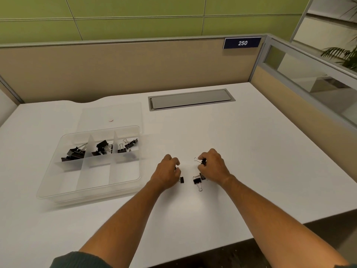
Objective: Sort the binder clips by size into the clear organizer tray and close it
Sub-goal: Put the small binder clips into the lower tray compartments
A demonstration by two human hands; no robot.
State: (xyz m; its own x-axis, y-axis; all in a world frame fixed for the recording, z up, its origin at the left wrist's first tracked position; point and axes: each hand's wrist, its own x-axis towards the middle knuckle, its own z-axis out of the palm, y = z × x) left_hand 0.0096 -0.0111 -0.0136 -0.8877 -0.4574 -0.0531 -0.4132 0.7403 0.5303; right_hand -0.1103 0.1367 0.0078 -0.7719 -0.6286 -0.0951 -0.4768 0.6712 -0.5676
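Near the middle of the white tabletop (251,151) the person's two hands work over the last loose binder clips. The right hand (213,166) has its fingers pressed together on a small black clip (202,161), its wire loops poking out to the left. The left hand (168,170) is curled, fingers drawn in as if pinching something tiny — what, I cannot tell — with another small clip (181,179) touching its thumb side. A further clip (197,181) lies on the tabletop between the wrists, wire handles toward the person.

Off to the left sits the clear organizer tray (58,182), open, its lid (116,113) lying flat behind it. Three rear compartments already hold clips; the front ones look empty.

These clips should be light and stiff, slippery on the lacquered steel body — best taken by the wire loops or squeezed across the body's flat sides.
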